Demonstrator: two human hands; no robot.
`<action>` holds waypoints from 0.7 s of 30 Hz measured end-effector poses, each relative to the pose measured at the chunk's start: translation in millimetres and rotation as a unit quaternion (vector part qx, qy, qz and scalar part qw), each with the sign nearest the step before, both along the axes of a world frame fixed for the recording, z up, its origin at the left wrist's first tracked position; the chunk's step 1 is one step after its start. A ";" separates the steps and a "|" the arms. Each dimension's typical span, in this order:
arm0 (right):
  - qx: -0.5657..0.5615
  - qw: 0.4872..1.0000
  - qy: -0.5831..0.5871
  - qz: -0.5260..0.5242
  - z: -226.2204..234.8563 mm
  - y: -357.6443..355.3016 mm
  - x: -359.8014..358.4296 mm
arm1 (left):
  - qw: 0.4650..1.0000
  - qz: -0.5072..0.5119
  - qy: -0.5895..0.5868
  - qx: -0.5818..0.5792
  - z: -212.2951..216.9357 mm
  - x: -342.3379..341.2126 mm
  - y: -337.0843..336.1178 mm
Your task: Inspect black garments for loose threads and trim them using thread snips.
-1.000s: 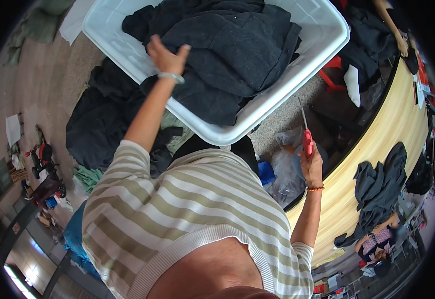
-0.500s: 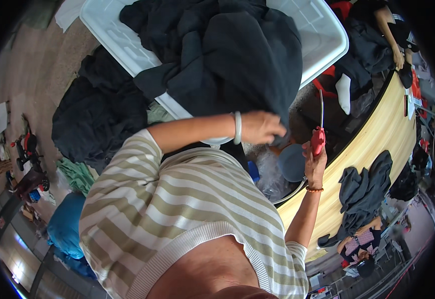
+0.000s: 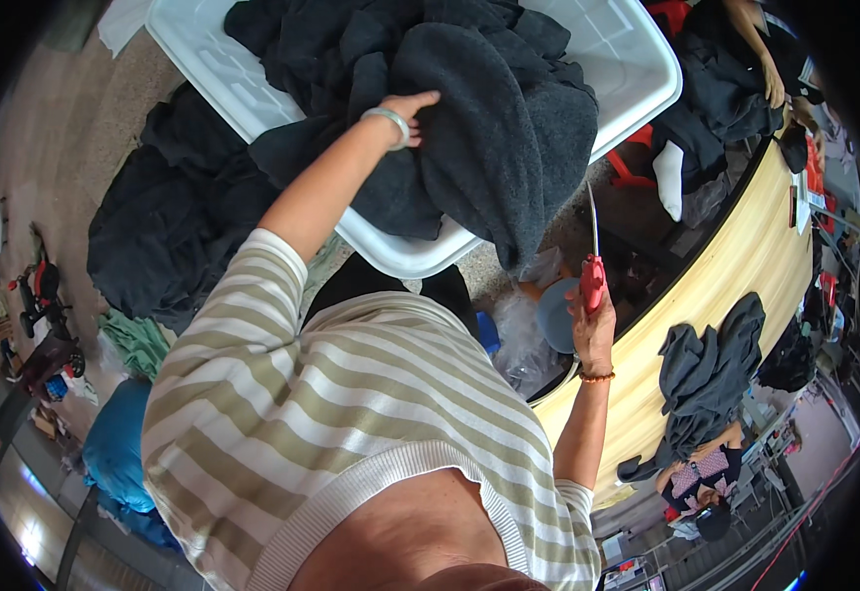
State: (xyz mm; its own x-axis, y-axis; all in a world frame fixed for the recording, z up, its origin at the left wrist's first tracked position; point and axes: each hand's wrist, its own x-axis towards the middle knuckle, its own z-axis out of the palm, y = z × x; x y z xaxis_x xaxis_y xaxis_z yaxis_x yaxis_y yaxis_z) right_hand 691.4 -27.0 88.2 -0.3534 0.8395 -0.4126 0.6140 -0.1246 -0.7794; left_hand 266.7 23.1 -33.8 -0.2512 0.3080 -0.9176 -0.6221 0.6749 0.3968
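Observation:
My left hand (image 3: 406, 113) rests over a heap of dark grey cloth (image 3: 504, 128), with fingers stretched out and spread; part of it is hidden by the angle. The cloth fills a white plastic bin (image 3: 637, 113), and one broad fold hangs over the bin's near edge. To the right, my right hand (image 3: 595, 320) is closed around a red-handled tool (image 3: 594, 281) with a long thin metal rod pointing up and away. That rod stands beside the bin's right edge, apart from my left hand.
A curved wood-topped table (image 3: 637, 394) runs along the right, bearing a dark garment (image 3: 710, 364). Dark cloth (image 3: 169, 217) is piled left of the bin. Clear plastic (image 3: 528, 350) and a round grey object (image 3: 555, 315) lie below the right hand. Other people work at the right.
My left hand has moved up and left, from near the cloth's lower right edge onto the heap. The hanging fold has shifted. My right hand, still holding the tool, has moved slightly left and down.

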 end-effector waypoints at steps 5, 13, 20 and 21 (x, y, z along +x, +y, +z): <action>0.005 1.000 -0.008 -0.008 3.2 2.7 0.3 | 0.994 0.077 0.058 0.059 -50.1 30.4 -15.0; 0.027 0.999 -0.029 0.003 3.1 -7.2 7.5 | 0.833 0.099 0.093 0.536 131.8 -19.6 46.4; 0.047 0.999 -0.007 0.004 8.2 -7.9 1.6 | 0.495 -0.333 0.356 0.720 242.3 42.0 26.2; 0.040 0.999 -0.001 -0.014 8.6 -9.3 5.3 | 0.498 -0.414 0.338 0.683 227.5 53.0 12.1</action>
State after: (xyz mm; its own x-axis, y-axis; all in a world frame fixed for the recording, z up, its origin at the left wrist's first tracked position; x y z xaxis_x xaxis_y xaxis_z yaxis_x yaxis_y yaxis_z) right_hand 696.7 -36.3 96.8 -0.3289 0.8794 -0.3442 0.6124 -0.0788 -0.7866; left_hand 319.8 35.1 193.7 0.3708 0.7840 0.4979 0.2319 -0.5973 0.7678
